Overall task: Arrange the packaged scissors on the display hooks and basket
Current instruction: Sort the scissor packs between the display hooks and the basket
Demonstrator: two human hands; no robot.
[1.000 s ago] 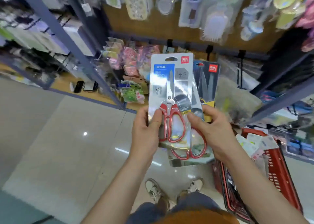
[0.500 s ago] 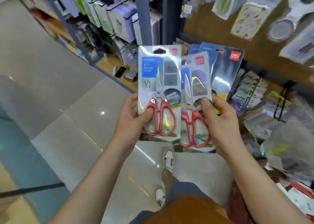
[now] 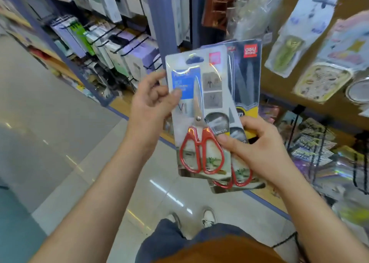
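Note:
I hold a stack of packaged scissors upright in front of me. The front pack is a grey card with a blue label and red-handled scissors. My left hand pinches its upper left edge, thumb on the blue label. Behind it sits a second red-handled pack, only its lower part showing, and a dark blue and yellow pack. My right hand grips the lower right of the stack, thumb across the front pack beside the red handles.
A blue shelf upright stands just behind the packs. Boxed goods hang on black hooks to the left. A brown pegboard on the right carries hanging packets and lower hooks. Glossy tiled floor lies to the left.
The view has swung left, so the red basket is out of sight. The spread packs have closed into one stack. My left hand has climbed from the front pack's lower edge to its upper left edge.

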